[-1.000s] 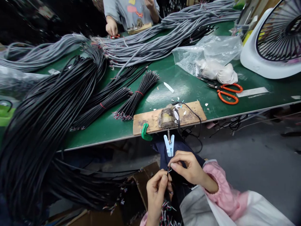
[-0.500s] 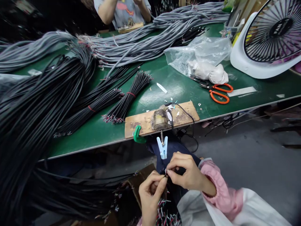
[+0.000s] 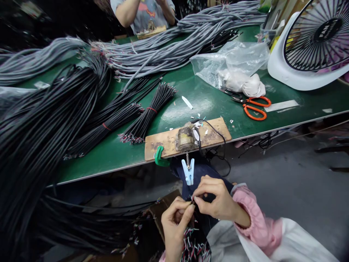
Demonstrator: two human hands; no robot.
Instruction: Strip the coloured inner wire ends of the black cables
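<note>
My left hand (image 3: 176, 218) pinches a dark cable end (image 3: 192, 202) between thumb and forefinger. Close against it, my right hand (image 3: 214, 198) has its fingertips closed on the same end, where thin wire tips show faintly. Just above my hands, a light-blue clothespin (image 3: 188, 171) hangs on the metal shaft of a small motor (image 3: 185, 137). That motor is fixed to a wooden board (image 3: 162, 142) at the table edge, held by a green clamp (image 3: 161, 156). Below my hands lie several cable ends (image 3: 195, 247) with red, white and black wires.
Bundles of black cables (image 3: 73, 98) and grey cables (image 3: 152, 54) cover the left and back of the green table (image 3: 109, 169). Orange-handled scissors (image 3: 255, 107), a plastic bag (image 3: 231, 60) and a white fan (image 3: 294, 72) are at the right. Another person (image 3: 147, 14) sits opposite.
My hands stay almost in place, both still pinching the cable end. The view has shifted very slightly.
</note>
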